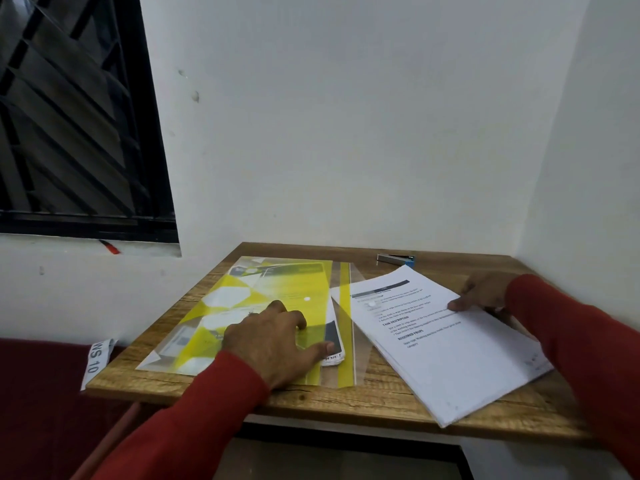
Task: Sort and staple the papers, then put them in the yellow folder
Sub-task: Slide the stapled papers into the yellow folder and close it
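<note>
From the head camera, the left hand [277,344] lies at about 7 o'clock of the wooden table [346,403], palm down with fingers spread and straight, pressing flat on the yellow folder [249,306]; its red sleeve [194,410] runs off toward 7 o'clock. The right hand [483,294] sits at 3 o'clock, its thumb on top of the stack of papers [450,351] and its fingers hidden beneath the far edge, pinching that edge. The stack lies tilted, its upper left corner resting over the folder's clear flap [360,341].

The folder lies flat across the left half of the table, its flap open to the right. Through its translucent cover a bundle of sheets shows inside, one rounded corner visible just beside the left thumb. A stapler [396,259] rests at 12 o'clock, near the wall, apart from both hands.
</note>
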`<state>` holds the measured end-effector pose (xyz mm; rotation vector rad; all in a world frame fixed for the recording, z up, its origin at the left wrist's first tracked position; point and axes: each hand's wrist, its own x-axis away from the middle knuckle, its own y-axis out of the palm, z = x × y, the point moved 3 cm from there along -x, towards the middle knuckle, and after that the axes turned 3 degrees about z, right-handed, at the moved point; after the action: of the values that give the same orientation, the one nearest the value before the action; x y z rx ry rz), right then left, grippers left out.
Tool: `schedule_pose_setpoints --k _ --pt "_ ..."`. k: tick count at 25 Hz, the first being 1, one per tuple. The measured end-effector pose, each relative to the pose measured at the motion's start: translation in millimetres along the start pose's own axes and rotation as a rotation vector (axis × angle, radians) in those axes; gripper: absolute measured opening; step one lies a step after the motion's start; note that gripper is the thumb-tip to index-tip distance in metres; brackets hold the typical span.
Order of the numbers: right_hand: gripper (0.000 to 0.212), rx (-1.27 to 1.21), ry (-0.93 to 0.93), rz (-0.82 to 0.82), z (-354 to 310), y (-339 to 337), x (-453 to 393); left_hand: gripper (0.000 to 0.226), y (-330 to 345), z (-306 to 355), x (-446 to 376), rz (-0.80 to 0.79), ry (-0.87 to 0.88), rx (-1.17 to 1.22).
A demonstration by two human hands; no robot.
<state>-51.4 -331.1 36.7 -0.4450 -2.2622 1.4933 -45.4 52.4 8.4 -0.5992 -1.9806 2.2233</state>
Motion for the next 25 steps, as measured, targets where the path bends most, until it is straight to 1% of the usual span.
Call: schedule_pose_setpoints --k 2,4,5,7,8,9,11,12,13,14,15,16,18,19,21,23,25 --pt "0.03 -0.091 -0.008 -0.022 -3.0 -2.2 9.9 0.076 -3.0 2.4 -0.1 0.004 -0.004 -0.015" --pt "0.025 -0.242 -0.029 -0.008 -8.9 -8.2 27.5 0.072 -7.3 8.0 0.1 0.011 -0.007 -0.026" --pt "0.028 -0.33 -0.076 -0.017 -12.8 -10.4 37.0 0.071 -8.6 10.9 0.4 0.019 -0.004 -0.039" --pt "0.059 -0.474 -0.193 -0.092 -28.9 -13.9 63.9 0.065 -9.2 16.4 1.4 0.035 0.008 -0.068" --pt "0.067 -0.54 -0.231 -0.13 -29.1 -14.8 69.0 0.062 -9.7 18.2 2.2 0.042 0.013 -0.071" --pt "0.066 -0.55 -0.28 -0.178 -25.3 -16.3 67.5 0.058 -10.2 19.2 2.8 0.046 0.015 -0.071" --pt "0.052 -0.573 -0.361 -0.232 -10.4 -19.3 57.1 0.055 -11.5 20.5 3.1 0.047 0.017 -0.075" --pt "0.055 -0.598 -0.376 -0.234 -0.2 -19.5 52.0 0.055 -12.2 21.6 3.3 0.043 0.019 -0.081" --pt "0.063 -0.653 -0.372 -0.257 7.6 -20.6 47.9 0.055 -12.8 23.1 3.2 0.041 0.022 -0.089" --pt "0.065 -0.722 -0.327 -0.269 13.6 -23.1 46.0 0.056 -13.3 24.6 3.0 0.038 0.023 -0.099" --pt "0.062 -0.765 -0.25 -0.21 15.8 -27.6 47.8 0.055 -14.1 25.8 3.1 0.036 0.024 -0.107" --pt "0.054 -0.784 -0.183 -0.116 20.4 -33.1 46.1 0.054 -15.2 27.6 2.9 0.037 0.025 -0.114" --pt "0.035 -0.773 -0.082 0.126 29.6 -46.7 46.5 0.044 -18.2 30.5 3.3 0.048 0.031 -0.106" --pt "0.031 -0.769 -0.053 0.238 33.0 -53.4 47.7 0.039 -19.9 31.2 3.9 0.06 0.035 -0.094" --pt "0.032 -0.814 -0.03 0.38 38.9 -64.8 47.6 0.032 -23.1 30.7 5.9 0.088 0.045 -0.068" --pt "0.033 -0.843 -0.045 0.421 37.1 -71.9 51.6 0.029 -25.3 28.4 6.8 0.12 0.048 -0.04" --pt "0.031 -0.749 -0.085 0.347 27.4 -70.0 53.6 0.026 -26.3 26.1 7.3 0.146 0.043 -0.009"
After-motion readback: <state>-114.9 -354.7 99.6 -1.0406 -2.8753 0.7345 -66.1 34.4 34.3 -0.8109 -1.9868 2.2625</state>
